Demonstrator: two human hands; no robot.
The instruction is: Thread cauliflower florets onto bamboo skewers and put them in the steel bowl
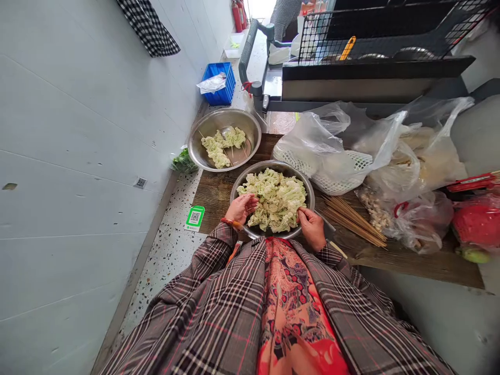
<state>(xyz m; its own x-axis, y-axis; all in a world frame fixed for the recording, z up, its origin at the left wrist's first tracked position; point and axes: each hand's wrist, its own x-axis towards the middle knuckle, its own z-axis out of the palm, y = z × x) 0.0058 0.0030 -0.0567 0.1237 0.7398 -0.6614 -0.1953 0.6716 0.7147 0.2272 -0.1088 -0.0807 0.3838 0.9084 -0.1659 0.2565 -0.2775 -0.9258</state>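
Observation:
A steel bowl heaped with cauliflower florets stands right in front of me. My left hand is over its left rim, fingers stretched toward the florets and slightly curved, with nothing visible held in them. At the right rim, my right hand has thumb and fingers pinched together by the cauliflower; whatever is between them is too small to make out. Behind and to the left, a wider steel basin contains cauliflower threaded on sticks. Loose bamboo skewers lie in a bundle right of the bowl.
Plastic bags with food and white foam netting crowd the wooden table's right side. A green QR-code card lies at left, near leafy greens. Beyond are a blue crate, a cart handle and a black wire rack.

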